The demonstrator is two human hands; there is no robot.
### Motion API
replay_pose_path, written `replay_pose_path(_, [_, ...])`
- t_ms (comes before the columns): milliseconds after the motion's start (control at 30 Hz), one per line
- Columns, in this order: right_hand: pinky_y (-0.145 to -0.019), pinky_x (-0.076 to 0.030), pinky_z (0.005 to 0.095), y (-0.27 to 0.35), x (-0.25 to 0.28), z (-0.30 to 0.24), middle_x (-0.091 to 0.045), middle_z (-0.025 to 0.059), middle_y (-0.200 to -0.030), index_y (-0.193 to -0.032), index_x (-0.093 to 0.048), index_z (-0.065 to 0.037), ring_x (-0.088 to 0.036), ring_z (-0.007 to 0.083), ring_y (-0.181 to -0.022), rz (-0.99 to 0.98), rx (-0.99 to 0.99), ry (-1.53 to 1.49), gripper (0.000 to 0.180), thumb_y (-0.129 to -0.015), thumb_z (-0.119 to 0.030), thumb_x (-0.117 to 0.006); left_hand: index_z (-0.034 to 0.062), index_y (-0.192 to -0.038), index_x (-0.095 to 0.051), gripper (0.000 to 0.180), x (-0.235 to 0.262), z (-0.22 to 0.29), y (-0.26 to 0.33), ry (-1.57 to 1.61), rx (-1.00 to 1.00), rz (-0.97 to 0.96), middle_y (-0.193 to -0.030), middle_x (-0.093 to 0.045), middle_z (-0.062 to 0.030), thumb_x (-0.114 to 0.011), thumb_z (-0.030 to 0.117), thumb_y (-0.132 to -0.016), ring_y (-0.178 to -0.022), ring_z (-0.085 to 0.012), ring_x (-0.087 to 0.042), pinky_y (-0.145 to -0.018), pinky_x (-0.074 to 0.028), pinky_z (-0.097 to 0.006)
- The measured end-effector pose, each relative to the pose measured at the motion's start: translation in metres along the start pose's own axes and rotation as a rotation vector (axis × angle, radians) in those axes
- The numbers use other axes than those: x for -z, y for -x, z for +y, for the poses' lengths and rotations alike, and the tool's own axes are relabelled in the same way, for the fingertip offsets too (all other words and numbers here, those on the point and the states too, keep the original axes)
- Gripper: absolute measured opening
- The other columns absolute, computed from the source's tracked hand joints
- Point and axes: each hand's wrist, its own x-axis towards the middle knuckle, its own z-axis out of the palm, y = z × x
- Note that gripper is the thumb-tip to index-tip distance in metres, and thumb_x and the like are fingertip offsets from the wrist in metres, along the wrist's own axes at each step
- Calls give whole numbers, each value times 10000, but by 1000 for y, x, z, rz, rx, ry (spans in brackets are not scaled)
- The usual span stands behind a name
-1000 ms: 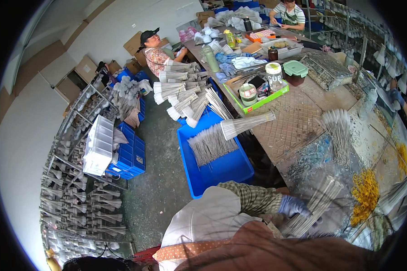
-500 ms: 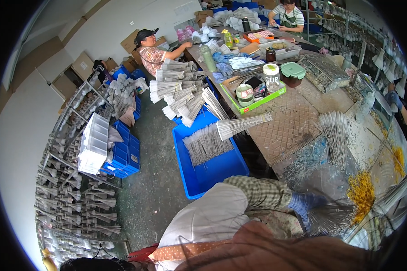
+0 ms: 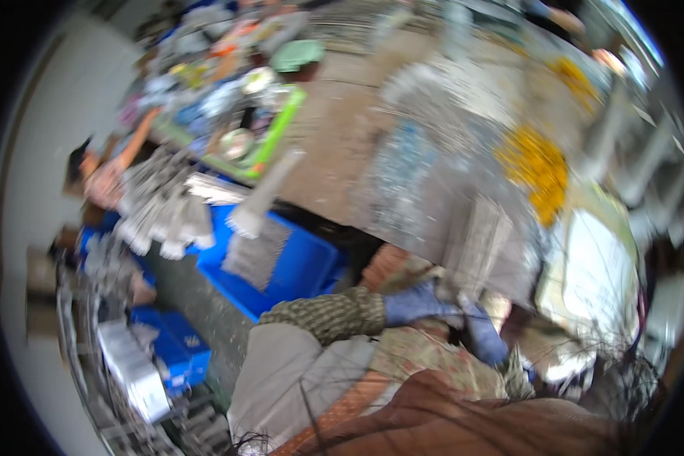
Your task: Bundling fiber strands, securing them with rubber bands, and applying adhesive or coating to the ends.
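Observation:
Both my hands, in blue gloves, are close together at the table's near edge, smeared by motion. Between them is the near end of a bundle of thin grey wires, whose length lies across the table edge. My left hand comes in from the left under a checked sleeve and looks closed around that end. My right hand is just beside it, closed against the bundle from the right. The fingertips are blurred. Beyond the bundle lies a loose heap of yellow ties, and fanned grey wires lie farther back.
A blue bin with grey wire bundles stands left of the table. A green-edged tray holds a cup and small items. Pale sheeting lies at the right. Another person works at the far left.
The view has swung to the right, so the bin and tray appear farther left. My hands are now together at a wire bundle; before, my left hand was beside fanned wires and my right was hidden.

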Motion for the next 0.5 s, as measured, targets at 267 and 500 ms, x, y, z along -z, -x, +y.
replay_pose_path(267, [-1003,-405,310,-15,10,17,-545,91,-1242,-1396,-313,2,-499,163,-1154,139,508,36,790,-823,-307,-761,4,-1224,-532,407,-14,-8,-19,-138,-188,198,-1161,-609,-60,-677,20,-844,-1077,-178,-581,-925,-494,-295])
replay_pose_path(500, [-857,-504,292,-13,17,50,-633,78,-1100,-1286,-458,-8,-602,150,-982,331,799,228,638,-819,-314,-767,-2,-1204,-573,321,-26,0,4,-106,-213,190,-1170,-615,-88,-610,68,-894,-1122,-188,-563,-970,-458,-308])
